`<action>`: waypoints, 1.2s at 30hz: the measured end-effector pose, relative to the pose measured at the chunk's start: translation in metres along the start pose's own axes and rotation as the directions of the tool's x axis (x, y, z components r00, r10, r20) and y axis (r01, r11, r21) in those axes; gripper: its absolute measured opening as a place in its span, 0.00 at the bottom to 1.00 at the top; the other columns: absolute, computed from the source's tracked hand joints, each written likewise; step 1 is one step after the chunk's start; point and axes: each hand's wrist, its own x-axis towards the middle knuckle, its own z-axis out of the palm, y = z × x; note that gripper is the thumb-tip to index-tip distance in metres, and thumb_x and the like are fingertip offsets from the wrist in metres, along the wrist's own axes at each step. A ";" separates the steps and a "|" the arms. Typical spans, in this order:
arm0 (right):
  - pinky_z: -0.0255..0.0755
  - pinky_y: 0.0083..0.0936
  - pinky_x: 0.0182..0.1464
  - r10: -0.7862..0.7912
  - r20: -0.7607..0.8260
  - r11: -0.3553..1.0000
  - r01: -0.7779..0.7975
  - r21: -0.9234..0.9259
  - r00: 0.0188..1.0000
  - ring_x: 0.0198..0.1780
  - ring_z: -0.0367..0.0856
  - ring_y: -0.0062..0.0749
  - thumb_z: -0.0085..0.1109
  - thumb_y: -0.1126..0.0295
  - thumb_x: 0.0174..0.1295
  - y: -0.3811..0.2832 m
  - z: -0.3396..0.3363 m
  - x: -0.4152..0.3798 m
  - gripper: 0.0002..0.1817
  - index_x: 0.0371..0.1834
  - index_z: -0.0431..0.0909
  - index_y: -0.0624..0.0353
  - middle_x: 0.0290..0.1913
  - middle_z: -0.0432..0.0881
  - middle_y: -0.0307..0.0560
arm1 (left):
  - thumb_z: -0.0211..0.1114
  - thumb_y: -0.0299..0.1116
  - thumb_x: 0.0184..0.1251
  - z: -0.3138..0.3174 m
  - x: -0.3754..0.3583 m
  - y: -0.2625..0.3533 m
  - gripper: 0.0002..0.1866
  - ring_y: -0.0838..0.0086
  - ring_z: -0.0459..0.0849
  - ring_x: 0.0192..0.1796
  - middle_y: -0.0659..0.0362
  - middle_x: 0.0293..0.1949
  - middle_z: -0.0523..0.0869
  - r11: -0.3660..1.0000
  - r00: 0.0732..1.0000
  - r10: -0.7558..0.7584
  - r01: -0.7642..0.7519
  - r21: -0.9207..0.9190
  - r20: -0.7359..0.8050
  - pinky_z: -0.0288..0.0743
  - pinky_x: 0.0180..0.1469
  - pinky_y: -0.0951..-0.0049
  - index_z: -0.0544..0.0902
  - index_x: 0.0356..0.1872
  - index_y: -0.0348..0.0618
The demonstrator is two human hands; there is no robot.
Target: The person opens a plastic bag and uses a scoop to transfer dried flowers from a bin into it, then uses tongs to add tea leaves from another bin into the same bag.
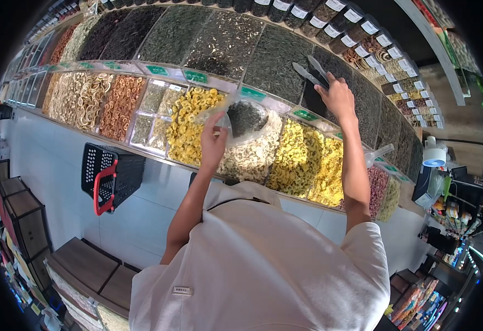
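Observation:
My left hand point(214, 142) pinches the edge of a clear plastic bag point(212, 113). Dark dried leaves point(247, 118) fill part of this bag, which rests over a bin of pale dried slices or petals point(252, 154). Farther right, my right hand point(339, 99) grips a pair of metal tongs point(306, 74) with their two arms apart. The tongs are above the upper row, near a bin of dark loose leaves point(277, 60). Nothing shows between their tips. Yellow dried flowers point(189, 118) lie in the bin beside my left hand.
A black shopping basket with a red handle point(104, 190) is on the floor at left. Labelled jars point(329, 27) line the counter's back. More yellow flowers point(294, 157) fill bins below my right arm. A clear scoop point(379, 154) sits right of that arm.

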 end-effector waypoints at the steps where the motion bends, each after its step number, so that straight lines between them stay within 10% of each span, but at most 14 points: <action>1: 0.83 0.51 0.55 -0.018 0.042 1.000 0.019 -0.011 0.999 0.54 0.87 0.64 0.67 0.46 0.69 0.002 0.000 0.007 0.37 0.74 0.75 0.57 0.57 0.83 0.70 | 0.61 0.17 0.69 0.001 0.001 0.001 0.27 0.75 0.82 0.46 0.57 0.68 0.79 1.000 1.000 -0.008 0.008 0.001 0.005 0.80 0.45 0.75 0.79 0.69 0.44; 8: 0.79 0.52 0.64 -0.180 0.153 0.981 0.189 -0.046 0.972 0.60 0.85 0.63 0.63 0.45 0.71 0.037 0.013 0.064 0.37 0.78 0.71 0.52 0.63 0.82 0.68 | 0.61 0.17 0.70 0.004 0.004 0.008 0.26 0.76 0.81 0.45 0.57 0.68 0.80 0.999 0.999 -0.044 0.044 0.005 0.011 0.80 0.44 0.77 0.80 0.68 0.44; 23: 0.80 0.49 0.54 -0.177 0.219 0.973 0.137 0.186 0.960 0.48 0.89 0.58 0.64 0.50 0.72 0.031 -0.001 0.036 0.26 0.66 0.84 0.54 0.41 0.91 0.62 | 0.62 0.17 0.69 0.011 0.008 0.001 0.26 0.77 0.80 0.44 0.58 0.65 0.81 1.000 1.000 -0.008 0.008 -0.001 0.012 0.79 0.44 0.78 0.81 0.67 0.44; 36: 0.80 0.42 0.55 -0.249 0.012 0.867 0.218 0.448 0.968 0.47 0.92 0.47 0.67 0.51 0.71 0.050 -0.008 0.027 0.26 0.66 0.85 0.56 0.47 0.91 0.62 | 0.62 0.17 0.69 0.009 0.006 0.009 0.26 0.77 0.80 0.45 0.59 0.65 0.80 0.998 0.998 -0.050 0.049 0.030 0.029 0.79 0.44 0.77 0.81 0.68 0.45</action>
